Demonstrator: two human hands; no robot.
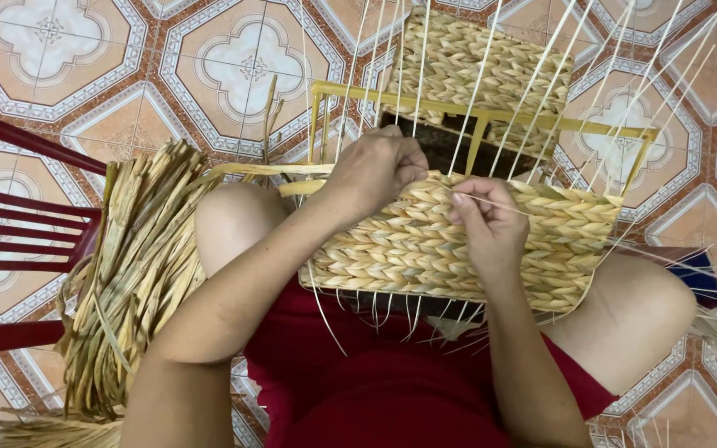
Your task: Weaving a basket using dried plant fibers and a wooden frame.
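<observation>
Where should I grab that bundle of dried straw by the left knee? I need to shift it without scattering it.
Grip the bundle of dried straw around its middle, coming from above: the strands run lengthwise and fan loose at the ends, so a mid-length squeeze likely keeps them together.

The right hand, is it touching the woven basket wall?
Touching. The head view shows the right hand resting on the woven basket wall, fingers pinching a thin strand.

Half-woven straw basket (pixel 425 241) on a yellow frame (pixel 483 112) lies tilted across the lap, braided side up, thin pale strands (pixel 491 62) fanning out from its unfinished top.
</observation>
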